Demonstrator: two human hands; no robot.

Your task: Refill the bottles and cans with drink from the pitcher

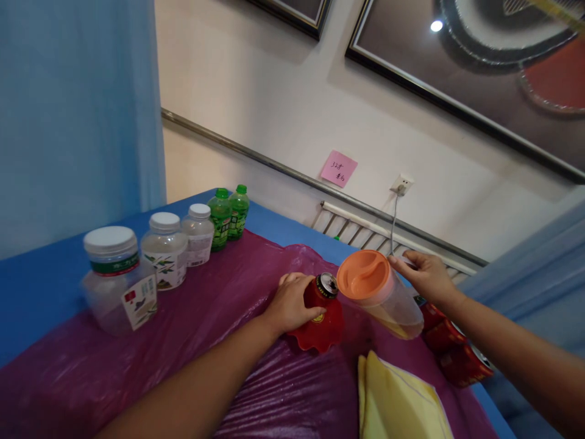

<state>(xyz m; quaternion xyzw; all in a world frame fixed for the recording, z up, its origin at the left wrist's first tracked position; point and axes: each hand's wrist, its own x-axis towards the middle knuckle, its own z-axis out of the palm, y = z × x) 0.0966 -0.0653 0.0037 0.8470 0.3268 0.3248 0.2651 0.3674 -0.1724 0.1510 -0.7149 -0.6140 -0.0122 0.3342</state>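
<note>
Left hand [289, 305] wrapped round red can [315, 294] above scalloped dish [322, 334], toward surface's [228, 286] far edge; right hand [425, 275] gripping tilted pitcher [388, 305] beside can. Liquid [404, 330] could spill if pitcher overtips past can opening [332, 284].

Bare L hand [289, 305], slim-fingered; bare R hand [426, 275], partly hidden. L forearm [214, 385] bare to btm edge of view, R forearm [512, 347] bare to R edge; both rounded, tapering wristward, finer detail unclear.
</note>
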